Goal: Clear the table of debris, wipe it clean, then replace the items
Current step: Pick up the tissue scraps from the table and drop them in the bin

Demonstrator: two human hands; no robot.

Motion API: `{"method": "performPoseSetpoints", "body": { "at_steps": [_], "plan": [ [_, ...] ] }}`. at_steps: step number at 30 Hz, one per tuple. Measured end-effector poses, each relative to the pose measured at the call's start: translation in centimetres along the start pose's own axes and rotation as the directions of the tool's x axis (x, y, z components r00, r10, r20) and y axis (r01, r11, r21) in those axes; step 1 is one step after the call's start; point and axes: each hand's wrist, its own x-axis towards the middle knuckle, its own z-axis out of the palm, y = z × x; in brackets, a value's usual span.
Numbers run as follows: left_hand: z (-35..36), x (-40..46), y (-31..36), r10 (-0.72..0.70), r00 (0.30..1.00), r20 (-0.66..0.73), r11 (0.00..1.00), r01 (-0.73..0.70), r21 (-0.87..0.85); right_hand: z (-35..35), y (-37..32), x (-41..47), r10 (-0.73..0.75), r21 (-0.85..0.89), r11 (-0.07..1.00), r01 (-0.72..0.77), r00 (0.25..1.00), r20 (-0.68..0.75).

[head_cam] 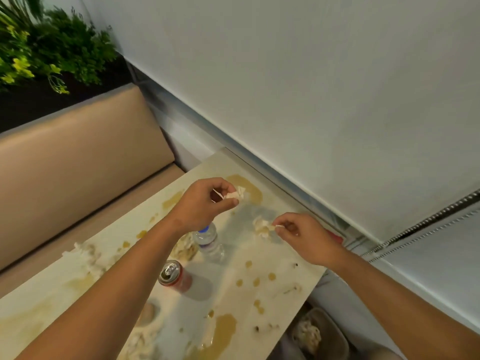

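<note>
The pale table [280, 271] is smeared with brown spills [223, 331] and strewn with crumpled tissue. My left hand [205, 203] hovers over the far end and pinches a small white tissue scrap [236, 194]. My right hand [306, 236] is to its right, thumb and fingers closed on the edge of a soiled tissue wad [262, 226] that lies on the table. A clear water bottle [209, 241] with a blue cap stands between my forearms. A red drink can [174, 276] stands nearer to me, partly behind my left forearm.
More tissue clumps lie at the left [85, 255] and near edge [140, 341]. A bin [335, 331] holding crumpled paper sits below the table's right side. A beige bench seat [78, 157] runs along the left, plants [52, 48] behind it, a white wall to the right.
</note>
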Motion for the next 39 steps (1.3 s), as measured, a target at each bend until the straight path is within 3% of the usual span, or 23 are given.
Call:
{"method": "performPoseSetpoints", "body": {
  "at_steps": [6, 12, 16, 22, 27, 32, 39],
  "plan": [
    [7.2, -4.3, 0.9, -0.015, 0.991, 0.135, 0.998, 0.023, -0.058, -1.0, 2.7, -7.9, 0.053, 0.142, 0.989, -0.041, 0.995, -0.08],
    [16.4, -7.7, -0.7, -0.104, 0.953, 0.284, 0.993, 0.114, -0.017, -1.3, 8.3, -15.6, 0.229, 0.208, 0.957, -0.201, 0.966, -0.118],
    [23.3, -9.6, -1.8, -0.179, 0.916, 0.359, 0.982, 0.19, 0.007, -0.3, 13.1, -20.4, 0.359, 0.173, 0.925, -0.339, 0.928, -0.103],
    [33.7, -11.6, -4.5, -0.248, 0.849, 0.466, 0.969, 0.22, 0.114, 4.1, 23.9, -25.1, 0.463, 0.209, 0.877, -0.433, 0.878, -0.123],
    [40.9, -12.2, -8.5, -0.359, 0.793, 0.492, 0.932, 0.275, 0.237, 8.1, 32.4, -26.5, 0.519, 0.173, 0.851, -0.497, 0.846, -0.125],
    [46.7, -11.9, -14.2, -0.548, 0.715, 0.435, 0.832, 0.412, 0.372, 11.7, 38.8, -26.5, 0.6, 0.154, 0.797, -0.584, 0.793, -0.1],
    [52.2, -10.8, -19.1, -0.586, 0.711, 0.388, 0.775, 0.353, 0.523, 15.2, 44.7, -25.2, 0.683, 0.154, 0.728, -0.668, 0.727, -0.073]
  ]
}}
